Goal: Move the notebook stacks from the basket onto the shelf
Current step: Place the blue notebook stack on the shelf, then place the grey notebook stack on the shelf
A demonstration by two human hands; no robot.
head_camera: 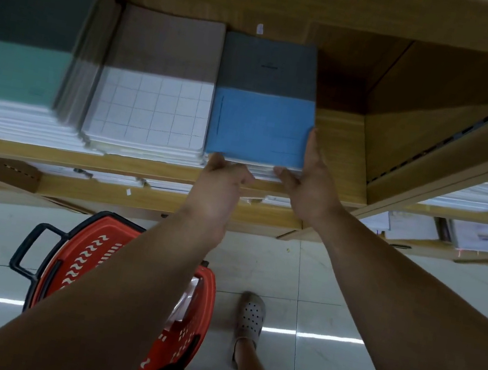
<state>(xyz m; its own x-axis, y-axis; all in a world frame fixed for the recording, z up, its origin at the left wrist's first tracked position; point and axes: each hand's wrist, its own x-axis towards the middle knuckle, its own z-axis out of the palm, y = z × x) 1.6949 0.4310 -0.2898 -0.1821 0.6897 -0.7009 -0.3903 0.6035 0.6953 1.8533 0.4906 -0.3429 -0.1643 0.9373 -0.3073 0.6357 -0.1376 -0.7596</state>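
Note:
A blue-covered notebook stack (263, 116) lies on the wooden shelf (338, 142), beside a white grid-covered stack (151, 110). My left hand (220, 180) curls against the blue stack's front edge at its left corner. My right hand (310, 173) presses flat on the stack's right side and front right corner, fingers spread. A red basket (83, 257) with black handles stands on the floor below my left arm; plastic-wrapped contents show at its right rim.
A green-covered stack (11, 72) sits far left on the same shelf. Bare shelf lies right of the blue stack up to a wooden divider (369, 148). Lower shelves hold more paper goods. My foot in a grey clog (250, 316) stands on the tile floor.

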